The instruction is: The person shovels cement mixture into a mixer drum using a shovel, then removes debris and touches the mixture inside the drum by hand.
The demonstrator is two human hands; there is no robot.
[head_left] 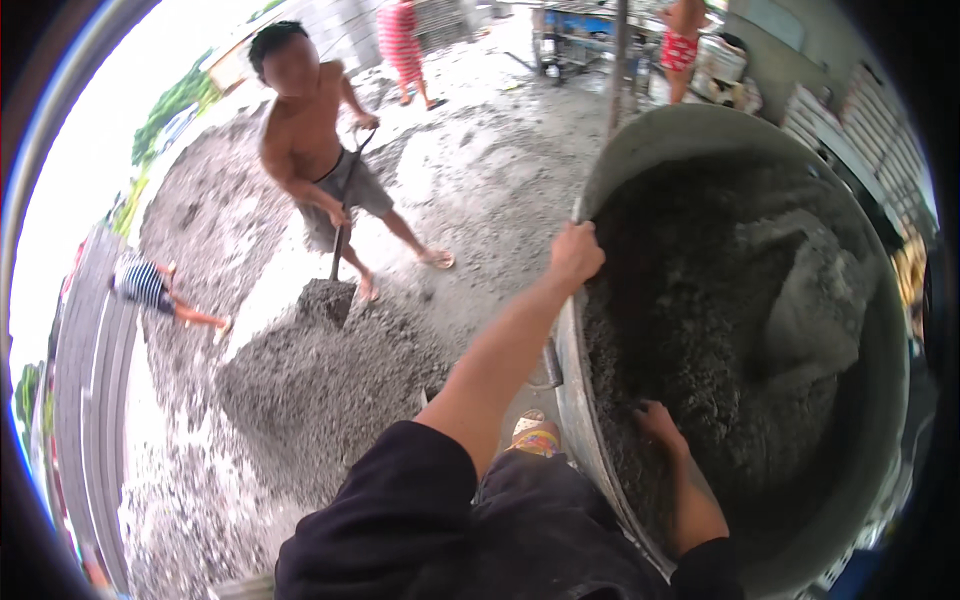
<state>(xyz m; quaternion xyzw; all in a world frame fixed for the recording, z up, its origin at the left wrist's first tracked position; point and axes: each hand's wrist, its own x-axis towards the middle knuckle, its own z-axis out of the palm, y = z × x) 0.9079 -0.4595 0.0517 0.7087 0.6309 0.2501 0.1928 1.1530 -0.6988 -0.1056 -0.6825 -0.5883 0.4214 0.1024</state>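
Observation:
A large round metal mixer drum fills the right side, tilted with its wide mouth toward me. My left hand is closed over the drum's near left rim. Inside the drum, close to its lower left wall, my right hand reaches down against grey mix. Its fingers look curled, but their tips are dark and partly lost against the mix, so what they hold does not show. Damp, crumbly concrete mix coats the drum's inside, and a broad mixing blade caked in grey stands at the right.
To the left, a person works a shovel in a grey mix heap. A person in striped clothes is farther left; others stand behind. A vertical post rises behind the drum. My sandalled foot is beside the drum.

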